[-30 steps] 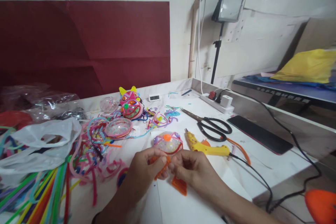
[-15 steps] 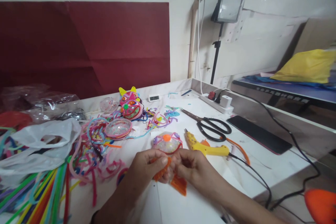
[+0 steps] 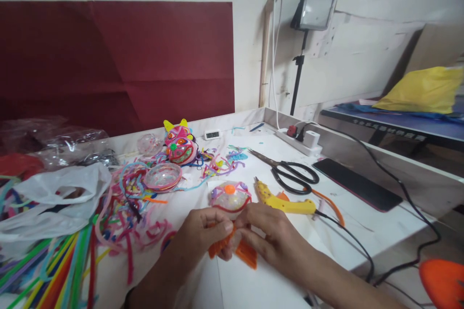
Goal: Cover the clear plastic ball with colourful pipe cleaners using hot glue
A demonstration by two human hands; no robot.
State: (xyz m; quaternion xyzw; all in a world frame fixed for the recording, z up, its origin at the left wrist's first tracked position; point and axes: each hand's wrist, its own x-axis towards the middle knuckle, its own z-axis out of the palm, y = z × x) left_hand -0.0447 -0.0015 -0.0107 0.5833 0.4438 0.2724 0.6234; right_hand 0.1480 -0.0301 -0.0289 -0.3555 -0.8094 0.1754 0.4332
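My left hand is closed on a fuzzy orange pipe-cleaner piece, with the thumb pressed on top. Close against it, my right hand pinches at the inner edge of that piece; its fingertips partly cover it. A second orange fuzzy part shows beneath the right fingers, and I cannot tell whether the two are joined. Just beyond my fingers lies a clear domed ornament with an orange dot, purple bits and a red rim. To the right, a yellow glue gun rests on the table.
Black-handled scissors, a dark phone and a white power strip lie on the right. Loose pipe cleaners, a white plastic bag and decorated balls fill the left. A cable runs off the table's edge.
My right hand's fingers have shifted slightly and curled over more, now lying closer over the orange piece. My left hand keeps its hold almost unmoved.
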